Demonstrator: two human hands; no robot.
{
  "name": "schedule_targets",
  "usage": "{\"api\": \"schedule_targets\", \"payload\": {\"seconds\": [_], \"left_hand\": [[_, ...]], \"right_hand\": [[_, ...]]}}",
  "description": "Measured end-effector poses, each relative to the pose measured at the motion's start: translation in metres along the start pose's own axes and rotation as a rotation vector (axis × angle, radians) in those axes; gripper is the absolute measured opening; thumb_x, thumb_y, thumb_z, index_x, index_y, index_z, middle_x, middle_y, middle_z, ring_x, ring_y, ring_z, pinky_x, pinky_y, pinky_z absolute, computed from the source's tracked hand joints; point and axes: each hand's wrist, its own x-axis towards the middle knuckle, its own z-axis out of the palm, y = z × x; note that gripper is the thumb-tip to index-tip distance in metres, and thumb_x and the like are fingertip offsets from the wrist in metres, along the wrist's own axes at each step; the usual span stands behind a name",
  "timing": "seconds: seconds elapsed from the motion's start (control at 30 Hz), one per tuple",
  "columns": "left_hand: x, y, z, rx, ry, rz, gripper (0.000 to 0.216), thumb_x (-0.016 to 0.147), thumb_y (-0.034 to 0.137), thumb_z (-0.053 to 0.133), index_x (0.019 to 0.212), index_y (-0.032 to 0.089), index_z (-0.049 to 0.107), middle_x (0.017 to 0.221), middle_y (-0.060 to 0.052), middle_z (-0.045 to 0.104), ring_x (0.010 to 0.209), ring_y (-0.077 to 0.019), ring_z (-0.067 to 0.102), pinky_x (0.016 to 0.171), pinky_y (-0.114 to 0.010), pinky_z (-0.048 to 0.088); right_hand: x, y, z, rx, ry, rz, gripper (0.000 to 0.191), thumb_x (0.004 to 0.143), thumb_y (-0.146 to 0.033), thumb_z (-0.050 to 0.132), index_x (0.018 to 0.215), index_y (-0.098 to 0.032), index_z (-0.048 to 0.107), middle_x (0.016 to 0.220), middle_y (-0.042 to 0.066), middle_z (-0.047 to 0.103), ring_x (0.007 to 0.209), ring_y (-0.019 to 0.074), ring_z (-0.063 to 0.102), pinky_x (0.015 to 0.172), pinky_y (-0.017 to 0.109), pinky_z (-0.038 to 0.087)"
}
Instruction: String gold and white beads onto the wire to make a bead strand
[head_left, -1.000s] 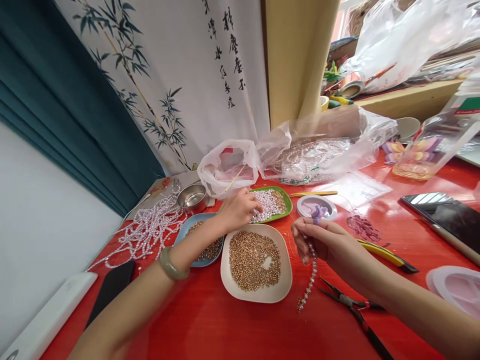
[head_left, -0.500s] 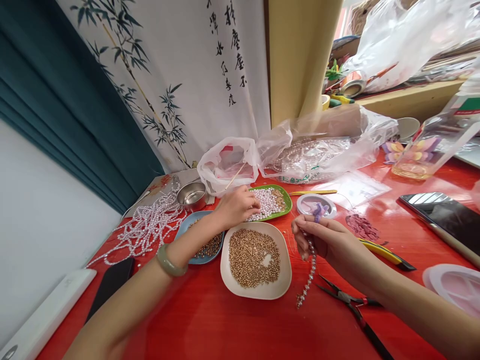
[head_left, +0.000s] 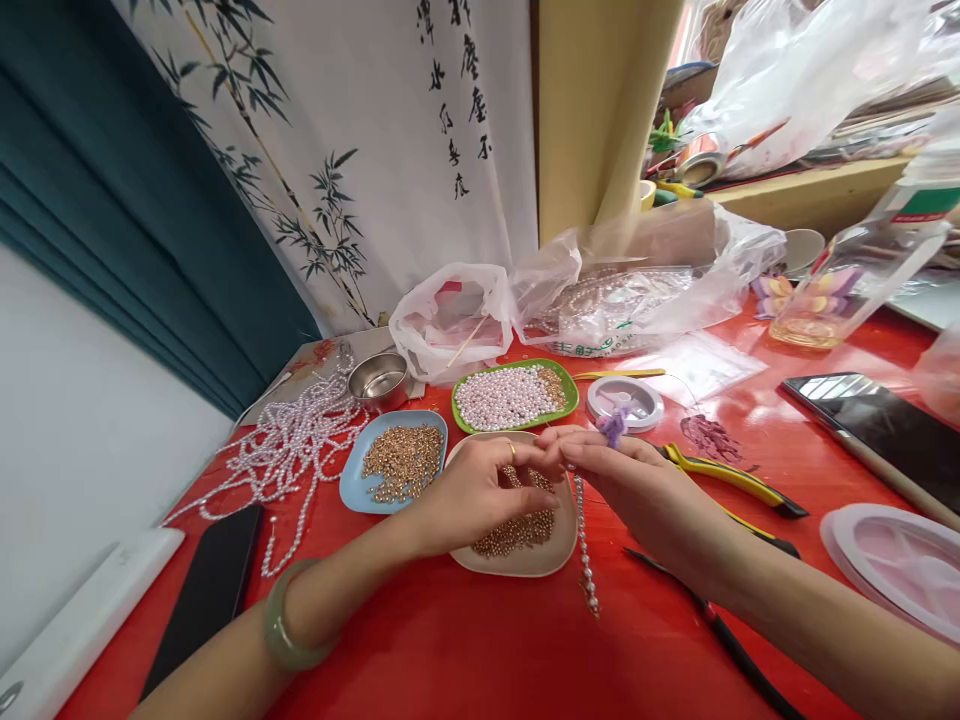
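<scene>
My left hand (head_left: 480, 490), a ring on one finger, reaches over the cream tray (head_left: 517, 568) of gold beads. Its fingers are closed at the tips; what they pinch is too small to make out. They meet the fingertips of my right hand (head_left: 637, 490), which grips a beaded strand (head_left: 586, 545). The strand's pearly beads hang down past the cream tray's right edge, with small brownish beads at the bottom. A purple tuft (head_left: 615, 426) shows at the top of my right fingers. Behind my hands lies a green tray (head_left: 574, 395) of white pearl beads and some gold ones.
A blue tray (head_left: 352, 480) of gold beads, pearl strands (head_left: 292, 430) and a metal bowl (head_left: 379, 382) lie left. Yellow-handled pliers (head_left: 735, 478), black-handled pliers (head_left: 739, 640), a white spool (head_left: 626, 402) and a phone (head_left: 877, 420) lie right. Plastic bags (head_left: 637, 300) stand behind.
My left hand has come from the green tray toward me and rightward, meeting my right fingertips. My right hand has shifted slightly left, still gripping the beaded strand.
</scene>
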Motion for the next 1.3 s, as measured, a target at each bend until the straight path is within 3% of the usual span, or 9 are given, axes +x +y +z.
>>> {"api": "schedule_targets", "payload": {"seconds": [0.17, 0.3, 0.5, 0.67, 0.77, 0.97, 1.07, 1.17, 1.3], "left_hand": [[0.004, 0.007, 0.012, -0.383, 0.016, -0.193, 0.016, 0.064, 0.027, 0.065, 0.07, 0.013, 0.064, 0.065, -0.001, 0.058, 0.062, -0.0102, 0.051, 0.062, -0.025, 0.04], [0.005, 0.01, 0.015, -0.62, 0.051, -0.277, 0.015, 0.062, 0.025, 0.068, 0.07, 0.013, 0.063, 0.068, -0.002, 0.062, 0.067, -0.0113, 0.058, 0.071, -0.027, 0.043], [0.003, 0.017, 0.017, -0.692, -0.026, -0.328, 0.019, 0.068, 0.023, 0.062, 0.083, 0.012, 0.064, 0.072, -0.006, 0.065, 0.066, -0.0127, 0.061, 0.069, -0.027, 0.046], [0.002, 0.016, 0.017, -0.706, -0.126, -0.349, 0.018, 0.071, 0.016, 0.056, 0.086, 0.011, 0.064, 0.073, -0.008, 0.066, 0.062, -0.0124, 0.062, 0.066, -0.026, 0.048], [0.002, 0.016, 0.017, -0.693, -0.116, -0.377, 0.027, 0.073, 0.013, 0.051, 0.098, 0.013, 0.061, 0.073, -0.008, 0.067, 0.06, -0.0127, 0.063, 0.061, -0.025, 0.049], [0.001, 0.017, 0.017, -0.706, -0.11, -0.401, 0.022, 0.077, 0.024, 0.053, 0.095, 0.015, 0.062, 0.066, -0.006, 0.067, 0.058, -0.0135, 0.064, 0.054, -0.02, 0.049], [0.0, 0.018, 0.012, -0.771, -0.043, -0.367, 0.016, 0.077, 0.024, 0.054, 0.083, 0.013, 0.064, 0.067, -0.006, 0.068, 0.061, -0.0135, 0.065, 0.054, -0.018, 0.049], [0.0, 0.021, 0.005, -0.866, 0.107, -0.318, 0.017, 0.08, 0.021, 0.05, 0.081, 0.012, 0.064, 0.071, -0.006, 0.068, 0.064, -0.0127, 0.065, 0.057, -0.017, 0.05], [0.0, 0.025, -0.004, -0.942, 0.283, -0.259, 0.018, 0.081, 0.018, 0.047, 0.081, 0.012, 0.064, 0.08, -0.005, 0.069, 0.07, -0.012, 0.065, 0.062, -0.016, 0.051]], "right_hand": [[-0.001, -0.003, 0.006, 0.002, 0.022, -0.026, 0.016, 0.074, -0.028, 0.056, 0.07, -0.019, 0.069, 0.108, 0.004, 0.053, 0.103, 0.0226, 0.045, 0.09, 0.037, 0.031], [0.0, -0.003, 0.007, -0.003, 0.026, -0.039, 0.015, 0.073, -0.026, 0.057, 0.07, -0.02, 0.07, 0.108, 0.004, 0.052, 0.099, 0.0212, 0.046, 0.084, 0.034, 0.036], [0.001, 0.001, 0.005, 0.103, 0.031, -0.036, 0.012, 0.07, -0.022, 0.058, 0.067, -0.018, 0.069, 0.111, 0.003, 0.05, 0.084, 0.0164, 0.051, 0.068, 0.028, 0.042], [0.002, 0.003, 0.002, 0.185, -0.089, -0.047, 0.012, 0.071, -0.016, 0.057, 0.07, -0.017, 0.069, 0.095, 0.004, 0.058, 0.077, 0.0133, 0.053, 0.062, 0.024, 0.042], [0.003, 0.003, 0.001, 0.184, -0.118, -0.035, 0.014, 0.074, -0.018, 0.057, 0.079, -0.016, 0.069, 0.076, 0.003, 0.062, 0.065, 0.0102, 0.053, 0.059, 0.022, 0.041], [0.002, 0.002, 0.001, 0.169, -0.1, -0.014, 0.014, 0.075, -0.024, 0.058, 0.082, -0.016, 0.068, 0.061, -0.001, 0.06, 0.051, 0.0077, 0.05, 0.052, 0.021, 0.041], [0.002, 0.005, 0.001, 0.222, -0.063, 0.009, 0.022, 0.079, -0.03, 0.056, 0.096, -0.019, 0.064, 0.074, 0.001, 0.064, 0.067, 0.0118, 0.058, 0.068, 0.026, 0.045], [0.001, 0.01, 0.0, 0.255, -0.16, 0.044, 0.029, 0.084, -0.034, 0.047, 0.104, -0.018, 0.06, 0.094, 0.007, 0.065, 0.09, 0.0166, 0.058, 0.088, 0.035, 0.037], [-0.003, 0.013, 0.001, 0.208, -0.251, 0.116, 0.029, 0.083, -0.034, 0.047, 0.094, -0.012, 0.062, 0.081, 0.009, 0.068, 0.085, 0.0205, 0.062, 0.087, 0.04, 0.038]]}}
